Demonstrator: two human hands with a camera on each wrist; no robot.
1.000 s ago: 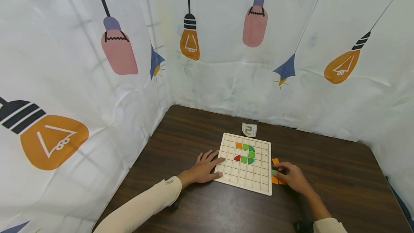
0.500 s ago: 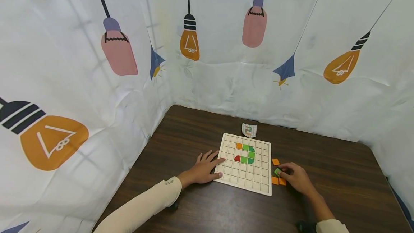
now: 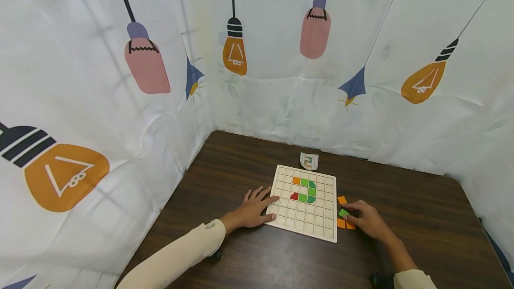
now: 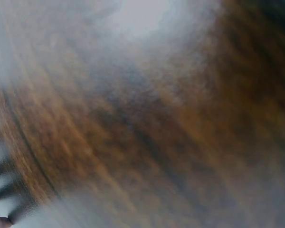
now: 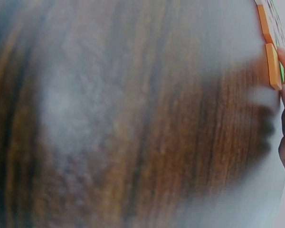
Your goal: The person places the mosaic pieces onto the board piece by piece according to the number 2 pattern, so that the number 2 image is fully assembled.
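Note:
A pale square grid board (image 3: 297,229) lies on the table, bearing an orange square tile (image 3: 296,180), several green tiles (image 3: 312,192) and a red rounded tile (image 3: 294,196). My left hand (image 3: 250,208) rests at the board's left edge, its fingers spread and the thumb and a finger over the rim. To the right of the board my right hand (image 3: 366,220) pinches a green square tile (image 3: 343,213) between thumb and finger. Several orange tiles (image 3: 341,223) lie around that tile; in the right wrist view an orange tile (image 5: 273,66) shows beside the fingertips.
Behind the board stands a small curled paper (image 3: 309,161) printed with a coloured grid pattern. The dark wooden table (image 3: 241,159) meets white printed cloth (image 3: 257,106) at its back and left side.
My right hand has shifted slightly to the right and turned the green tile, which now sits farther from the board's edge. The left hand and the board have stayed in place.

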